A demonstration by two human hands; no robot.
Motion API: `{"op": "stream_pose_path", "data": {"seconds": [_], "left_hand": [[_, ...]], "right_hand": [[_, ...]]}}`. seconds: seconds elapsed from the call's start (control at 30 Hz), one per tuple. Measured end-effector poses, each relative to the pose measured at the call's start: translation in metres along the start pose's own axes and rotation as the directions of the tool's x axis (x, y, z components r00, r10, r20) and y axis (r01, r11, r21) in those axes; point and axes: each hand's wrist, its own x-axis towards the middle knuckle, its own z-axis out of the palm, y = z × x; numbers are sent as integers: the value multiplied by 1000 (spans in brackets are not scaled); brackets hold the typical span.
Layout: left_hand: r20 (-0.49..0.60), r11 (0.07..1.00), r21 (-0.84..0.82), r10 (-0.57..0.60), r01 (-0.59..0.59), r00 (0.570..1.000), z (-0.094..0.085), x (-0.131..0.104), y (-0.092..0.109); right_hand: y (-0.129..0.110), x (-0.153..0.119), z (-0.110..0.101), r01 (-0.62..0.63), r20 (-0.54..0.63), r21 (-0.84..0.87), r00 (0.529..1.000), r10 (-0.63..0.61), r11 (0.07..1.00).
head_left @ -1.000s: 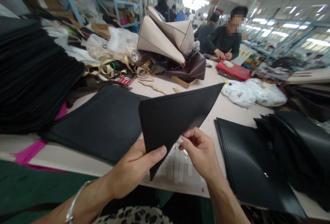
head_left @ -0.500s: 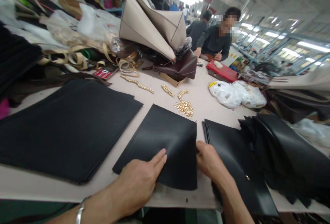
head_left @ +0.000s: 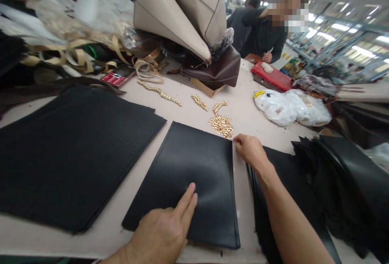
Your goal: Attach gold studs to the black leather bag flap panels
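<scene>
One black panel (head_left: 194,154) lies flat on the desk (head_left: 243,114) under the left hand (head_left: 165,225), which rests unclenched, two fingers extended. The right hand (head_left: 251,149), fingertips bunched, is at the panel's far right corner, beside one heap of gold pieces (head_left: 222,126); whether it grips any cannot be told. Three gold strips (head_left: 199,102) lie farther back.

Black panel (head_left: 206,162), earlier held up, now lies flat — right hand (head_left: 251,149) has moved beside gold pieces (head_left: 221,125).
</scene>
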Motion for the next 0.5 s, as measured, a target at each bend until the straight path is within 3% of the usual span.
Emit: {"op": "stream_pose_path", "data": {"seconds": [0.1,0.2,0.4,0.5], "left_hand": [[-16,998,-58,18,-19,1000,-3,-8,-8],[-98,994,-92,51,-60,994,-6,-18,-16],[-234,987,-104,94,-121,968,7,-27,-19],[-257,984,-123,97,-132,962,11,-27,-19]], "right_hand": [[-2,7,-3,-13,32,-32,999,14,999],[3,17,-6,-56,80,-17,995,57,998],[15,31,-5,-188,263,76,951,162,979],[14,33,-7,-225,271,97,943,192,969]]}}
